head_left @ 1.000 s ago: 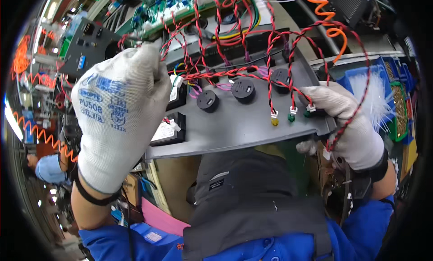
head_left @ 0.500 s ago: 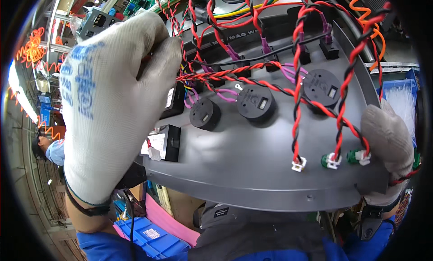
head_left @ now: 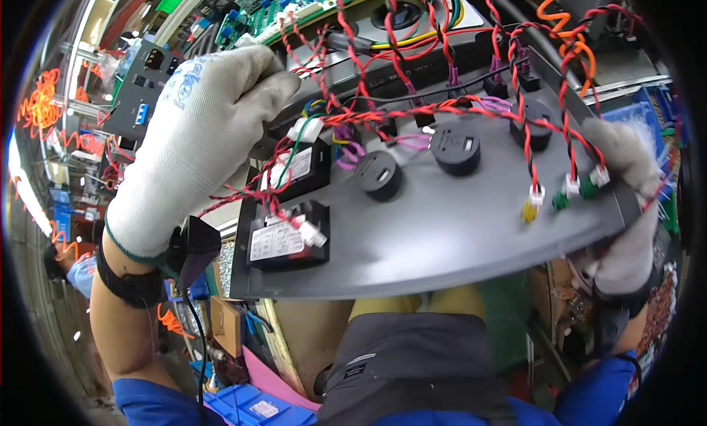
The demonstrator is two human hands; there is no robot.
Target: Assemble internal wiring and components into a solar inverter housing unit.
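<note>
A grey metal panel (head_left: 456,220) lies tilted in front of me. Round black knob-like parts (head_left: 456,150) and a labelled black box-shaped module (head_left: 276,243) sit on it. Twisted red-and-black wires (head_left: 442,106) cross it, several ending in small white connectors (head_left: 573,184) near its right side. My left hand (head_left: 199,131), in a white glove, is closed above the panel's upper left; what its fingers pinch is hidden. At the right edge my gloved right hand (head_left: 626,168) grips the panel, slightly blurred.
A green circuit board (head_left: 276,13) stands beyond the panel. At left is a grey box with sockets (head_left: 143,83). Orange coiled hoses (head_left: 549,13) hang at the upper right. A blue tray (head_left: 258,405) lies low at left. Another person (head_left: 77,271) is at far left.
The panel has shifted and tilted, its near edge now higher in view. My left hand has moved slightly right and down. More wires and the black modules show beside it.
</note>
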